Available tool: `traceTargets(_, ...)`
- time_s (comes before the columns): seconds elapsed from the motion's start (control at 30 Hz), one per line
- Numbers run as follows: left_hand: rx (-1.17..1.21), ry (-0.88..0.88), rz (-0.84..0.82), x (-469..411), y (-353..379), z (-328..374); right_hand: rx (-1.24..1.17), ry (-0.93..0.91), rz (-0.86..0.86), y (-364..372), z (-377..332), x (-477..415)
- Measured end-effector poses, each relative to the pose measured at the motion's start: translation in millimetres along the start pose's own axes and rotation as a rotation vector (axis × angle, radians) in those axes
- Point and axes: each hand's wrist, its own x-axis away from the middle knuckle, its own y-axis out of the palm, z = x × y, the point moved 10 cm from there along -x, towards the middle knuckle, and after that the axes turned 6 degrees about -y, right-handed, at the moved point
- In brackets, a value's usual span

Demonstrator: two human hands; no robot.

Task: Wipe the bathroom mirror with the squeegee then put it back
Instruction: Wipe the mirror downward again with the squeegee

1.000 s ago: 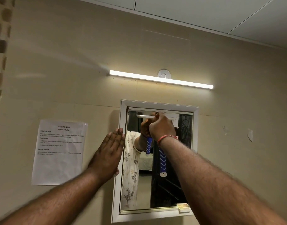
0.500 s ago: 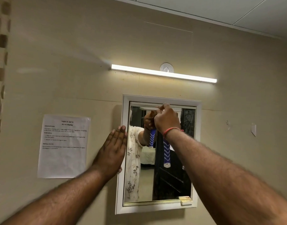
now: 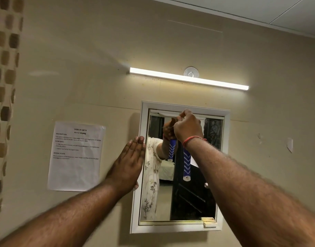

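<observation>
Blue-handled squeegee (image 3: 186,164) against white-framed mirror (image 3: 158,193)

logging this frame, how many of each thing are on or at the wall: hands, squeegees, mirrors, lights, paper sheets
hands: 2, left hand flat on the frame, right hand gripping
squeegee: 1
mirror: 1
light bar: 1
paper sheet: 1
total: 6

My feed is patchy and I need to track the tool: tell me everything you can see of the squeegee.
The squeegee has a blue handle with white chevron marks and a white end cap, hanging straight down in front of the mirror. The right hand grips its upper part near the mirror's top edge, hiding the neck. Its blade shows only as a blurred pale strip along the top. Its reflection shows left.
</observation>
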Motion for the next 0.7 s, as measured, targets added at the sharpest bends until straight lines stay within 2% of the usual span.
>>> traceTargets(0.23,0.005,0.017,0.035,9,8,0,-0.028,0.075,-0.056,8,7,37)
traceTargets(0.47,0.064,0.0,0.004,47,31,17,-0.104,0.227,-0.191,37,72,132)
traceTargets(0.7,0.1,-0.021,-0.108,96,75,45,0.088,0.369,-0.318,82,145,246)
